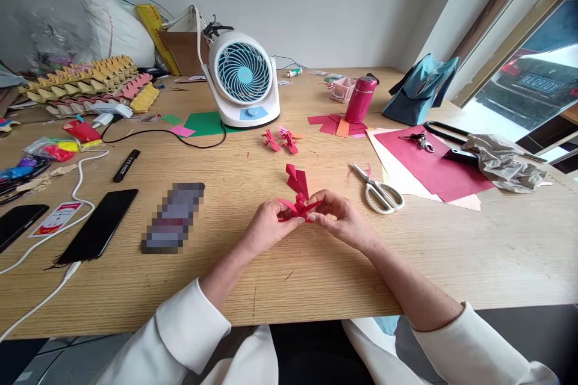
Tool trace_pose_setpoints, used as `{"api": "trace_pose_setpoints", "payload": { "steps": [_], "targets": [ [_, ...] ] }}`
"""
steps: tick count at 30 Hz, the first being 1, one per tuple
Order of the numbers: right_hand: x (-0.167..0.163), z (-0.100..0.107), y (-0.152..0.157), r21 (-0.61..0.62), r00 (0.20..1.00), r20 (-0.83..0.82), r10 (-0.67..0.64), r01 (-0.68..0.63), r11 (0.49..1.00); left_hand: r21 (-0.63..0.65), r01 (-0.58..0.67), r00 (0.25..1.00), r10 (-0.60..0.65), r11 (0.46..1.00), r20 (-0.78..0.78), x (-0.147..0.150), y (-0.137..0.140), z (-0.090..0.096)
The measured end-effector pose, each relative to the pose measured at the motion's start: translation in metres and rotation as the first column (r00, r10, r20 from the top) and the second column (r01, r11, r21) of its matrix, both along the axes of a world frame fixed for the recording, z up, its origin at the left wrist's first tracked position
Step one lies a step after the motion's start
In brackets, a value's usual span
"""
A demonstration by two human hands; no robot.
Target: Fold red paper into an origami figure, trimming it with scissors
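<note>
Between my two hands is a small folded red paper figure (300, 207) with pointed parts spread to both sides. My left hand (270, 224) pinches its left side with thumb and fingers. On the right side, my right hand (339, 216) grips it the same way. Just beyond my fingers lies another folded red paper piece (297, 180). Farther back rest finished-looking red folded paper figures (289, 141). Scissors (382, 194) with white handles lie to the right of my right hand, blades partly apart.
A white fan (244, 72) stands at the back. Red paper sheets (433, 159) and a pink bottle (361, 100) are on the right, with a teal bag (418, 91) behind. Phones (100, 222), a marker (126, 166) and a white cable (81, 175) lie left.
</note>
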State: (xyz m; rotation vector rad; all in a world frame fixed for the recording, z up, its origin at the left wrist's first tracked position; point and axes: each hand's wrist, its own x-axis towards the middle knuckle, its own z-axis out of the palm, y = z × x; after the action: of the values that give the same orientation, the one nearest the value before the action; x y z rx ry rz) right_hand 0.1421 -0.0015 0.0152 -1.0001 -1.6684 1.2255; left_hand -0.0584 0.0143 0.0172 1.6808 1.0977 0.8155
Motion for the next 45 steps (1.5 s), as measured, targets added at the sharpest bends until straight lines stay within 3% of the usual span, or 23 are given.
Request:
{"api": "trace_pose_setpoints", "payload": {
  "steps": [5, 8, 14, 21, 26, 45],
  "targets": [
    [-0.005, 0.002, -0.004, 0.107, 0.997, -0.006, -0.078, 0.078, 0.991, 0.015, -0.006, 1.0, 0.006, 1.0, 0.027, 0.003, -0.001, -0.007],
    [-0.006, 0.003, -0.005, 0.136, 0.991, 0.054, -0.12, 0.112, 0.984, -0.021, 0.052, 0.993, -0.05, 0.998, 0.103, 0.002, -0.001, -0.009],
    [-0.007, 0.005, -0.007, 0.205, 0.982, 0.129, -0.136, 0.108, 0.973, -0.067, 0.092, 0.983, -0.08, 0.993, 0.166, -0.003, 0.002, -0.004],
    [-0.005, -0.002, -0.004, 0.044, 0.999, -0.022, -0.046, 0.047, 0.998, -0.277, 0.133, 0.937, -0.03, 0.952, 0.348, -0.003, 0.0, 0.001],
    [-0.005, -0.003, -0.002, -0.079, 0.985, -0.169, 0.028, -0.042, 0.996, -0.335, 0.223, 0.894, -0.055, 0.915, 0.444, -0.001, 0.0, 0.002],
    [-0.007, -0.002, -0.002, -0.023, 0.985, -0.171, 0.008, -0.012, 1.0, -0.504, 0.234, 0.874, 0.048, 0.831, 0.484, 0.002, -0.001, -0.008]
  ]
}}
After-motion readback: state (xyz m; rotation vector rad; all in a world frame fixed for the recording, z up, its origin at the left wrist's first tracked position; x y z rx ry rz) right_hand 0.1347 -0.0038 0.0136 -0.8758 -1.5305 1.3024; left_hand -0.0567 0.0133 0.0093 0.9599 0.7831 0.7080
